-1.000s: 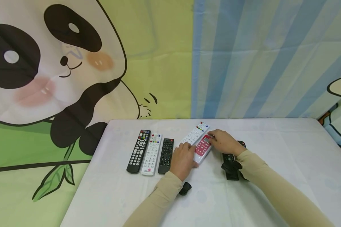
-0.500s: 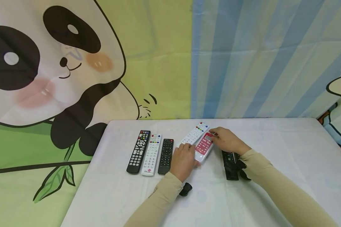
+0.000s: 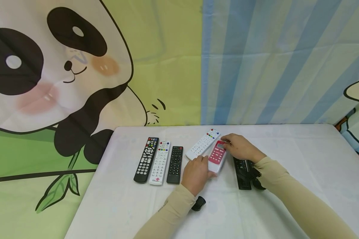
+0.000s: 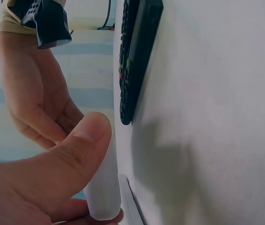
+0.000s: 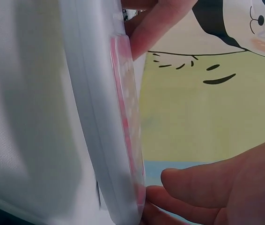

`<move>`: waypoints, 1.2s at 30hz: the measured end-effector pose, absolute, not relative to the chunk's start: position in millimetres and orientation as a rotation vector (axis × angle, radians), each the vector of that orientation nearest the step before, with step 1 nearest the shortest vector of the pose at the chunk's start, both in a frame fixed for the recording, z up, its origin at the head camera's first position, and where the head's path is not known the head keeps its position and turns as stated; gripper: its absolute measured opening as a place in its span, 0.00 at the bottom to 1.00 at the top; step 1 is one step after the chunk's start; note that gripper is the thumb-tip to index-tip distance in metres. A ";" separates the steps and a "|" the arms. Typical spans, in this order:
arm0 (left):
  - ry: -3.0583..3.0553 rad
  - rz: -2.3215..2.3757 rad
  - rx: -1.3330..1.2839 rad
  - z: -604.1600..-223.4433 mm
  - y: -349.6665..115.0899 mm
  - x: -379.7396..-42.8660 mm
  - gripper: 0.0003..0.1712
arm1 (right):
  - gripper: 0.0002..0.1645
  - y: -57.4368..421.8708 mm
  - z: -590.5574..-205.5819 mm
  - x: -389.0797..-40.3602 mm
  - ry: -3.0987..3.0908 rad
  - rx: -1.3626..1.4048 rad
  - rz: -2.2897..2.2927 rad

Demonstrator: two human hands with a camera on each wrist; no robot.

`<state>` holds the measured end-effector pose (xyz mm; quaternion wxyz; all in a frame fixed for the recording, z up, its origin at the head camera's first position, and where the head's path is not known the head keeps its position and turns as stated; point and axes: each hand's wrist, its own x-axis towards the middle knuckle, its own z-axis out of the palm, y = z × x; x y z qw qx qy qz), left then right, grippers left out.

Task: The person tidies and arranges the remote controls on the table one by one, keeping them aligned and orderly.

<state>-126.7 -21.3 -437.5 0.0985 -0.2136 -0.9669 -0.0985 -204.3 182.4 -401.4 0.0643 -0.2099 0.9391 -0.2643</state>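
Observation:
My left hand point(image 3: 195, 175) pinches the lower end of a white remote control point(image 3: 217, 156) with a pink keypad panel and small grey display. In the left wrist view, the thumb point(image 4: 92, 129) lies along the near side of that remote, with fingertips showing beneath. The remote stands slightly tilted, its upper end away from me. My right hand point(image 3: 242, 147) is at the upper end, fingers touching the panel; in the right wrist view the thumb point(image 5: 174, 180) appears apart from it. Just behind, a slanting white remote point(image 3: 203, 144) lies on the table.
Left of my hands, a long black remote point(image 3: 146, 160), a white remote point(image 3: 160, 163) and a shorter black remote point(image 3: 175, 165) lie side by side. Another black remote point(image 3: 242, 176) lies partly under my right wrist. A patterned curtain point(image 3: 167, 66) backs the white table point(image 3: 275, 199).
My left hand has shifted slightly right and toward me with the pink-panelled remote, uncovering more of the slanting white remote. The right hand has moved slightly to the right.

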 end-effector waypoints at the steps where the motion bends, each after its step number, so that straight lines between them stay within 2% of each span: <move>1: -2.861 -0.311 -0.626 -438.8 -20.5 -126.0 0.42 | 0.22 182.5 -401.9 -204.6 2.834 -0.637 -0.800; 6: -2.847 -0.395 -0.602 -441.8 -15.9 -121.5 0.36 | 0.20 182.9 -404.3 -205.8 2.823 -0.659 -0.807; 16: -2.891 -0.547 -0.509 -442.0 -4.3 -117.7 0.30 | 0.20 185.0 -409.9 -206.0 2.795 -0.712 -0.823; 36: -2.943 -0.534 -0.383 -443.3 23.1 -109.9 0.30 | 0.20 187.9 -415.4 -209.3 2.742 -0.702 -0.757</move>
